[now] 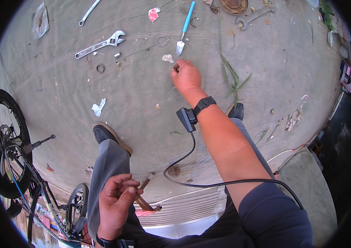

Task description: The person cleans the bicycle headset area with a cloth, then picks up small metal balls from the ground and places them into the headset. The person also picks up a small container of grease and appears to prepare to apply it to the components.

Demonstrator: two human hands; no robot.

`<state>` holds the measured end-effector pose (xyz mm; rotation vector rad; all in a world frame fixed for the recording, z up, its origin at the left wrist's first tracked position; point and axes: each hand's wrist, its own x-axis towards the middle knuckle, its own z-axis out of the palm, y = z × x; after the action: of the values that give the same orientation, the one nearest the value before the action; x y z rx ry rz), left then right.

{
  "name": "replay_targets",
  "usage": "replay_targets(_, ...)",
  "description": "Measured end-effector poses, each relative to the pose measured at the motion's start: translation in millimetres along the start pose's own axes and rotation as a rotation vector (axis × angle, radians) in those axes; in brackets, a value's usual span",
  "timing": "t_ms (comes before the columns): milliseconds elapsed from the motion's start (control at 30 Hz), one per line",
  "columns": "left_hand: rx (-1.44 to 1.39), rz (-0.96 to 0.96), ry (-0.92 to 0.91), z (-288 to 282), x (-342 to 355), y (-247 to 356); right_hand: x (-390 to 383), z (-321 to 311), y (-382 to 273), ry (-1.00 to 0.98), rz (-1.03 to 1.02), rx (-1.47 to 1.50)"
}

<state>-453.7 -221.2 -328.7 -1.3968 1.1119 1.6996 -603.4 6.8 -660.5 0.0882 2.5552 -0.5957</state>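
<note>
My right hand (pixel 187 76) is closed low over the grey ground, just below the blade of a small trowel (pixel 187 27) with a blue handle. A small dark bit shows at its fingertips, too hidden to name. Beside my left leg, my left hand (pixel 119 200) is closed, thumb against curled fingers. From it sticks out a brown V-shaped piece (pixel 144 203) with two narrow arms; the fingers hide where they meet. An adjustable wrench (pixel 101 44), a metal ring (pixel 100 68), a small metal cylinder (pixel 117 55) and a thin wire ring (pixel 162 41) lie left of the trowel.
Another wrench (pixel 88 13) lies at the far left, and an open-ended wrench (pixel 253 18) by a rusty round plate (pixel 234 5). A bicycle (pixel 39 177) stands on the left. Grass blades (pixel 233 80) lie right of my right hand. A black cable (pixel 225 182) crosses my right forearm.
</note>
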Motion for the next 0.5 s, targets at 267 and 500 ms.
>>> replay_targets(267, 0.007, 0.018, -0.006, -0.9, -0.5, -0.3, 3.2, 1.7, 1.1, -0.008, -0.036, -0.077)
replay_targets(500, 0.019, 0.027, 0.009, -1.2, 0.6, -2.0, 6.5, 7.0, 0.8, -0.001, -0.027, -0.106)
